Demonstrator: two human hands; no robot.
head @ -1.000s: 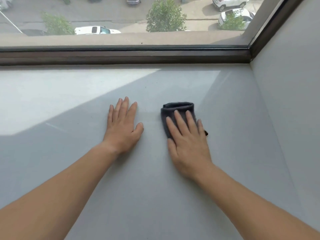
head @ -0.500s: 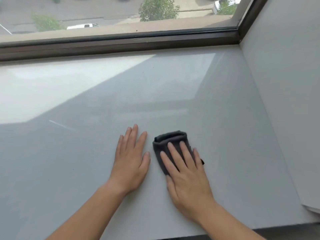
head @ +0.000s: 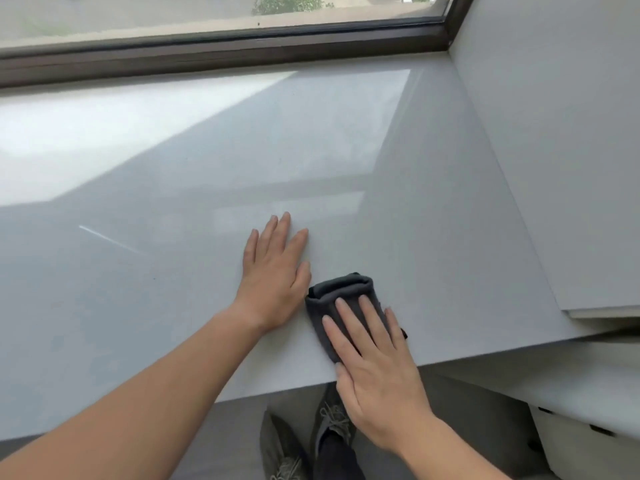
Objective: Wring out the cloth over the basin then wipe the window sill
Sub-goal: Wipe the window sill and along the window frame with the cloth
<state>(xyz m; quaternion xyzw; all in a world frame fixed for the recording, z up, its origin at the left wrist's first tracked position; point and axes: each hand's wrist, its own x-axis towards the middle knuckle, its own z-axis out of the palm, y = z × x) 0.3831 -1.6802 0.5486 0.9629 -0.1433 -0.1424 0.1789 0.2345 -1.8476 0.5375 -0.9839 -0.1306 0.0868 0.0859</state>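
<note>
A folded dark grey cloth [head: 341, 289] lies on the glossy light grey window sill [head: 166, 209], close to the sill's near edge. My right hand [head: 377, 372] presses flat on the cloth, fingers stretched over it and the palm hanging past the edge. Only the cloth's far fold and left side show beyond the fingers. Just left of the cloth, my left hand [head: 273, 275] rests flat on the bare sill and holds nothing. No basin is in view.
A dark window frame [head: 221, 53] runs along the sill's far side. A pale side wall [head: 554, 150] closes the right end. Below the near edge are the floor, my shoes [head: 287, 452] and a white box [head: 581, 441] at the lower right.
My right hand has dragged the cloth from mid-sill back to the near edge. My left hand has moved back with it. The view has tilted down, showing floor and shoes.
</note>
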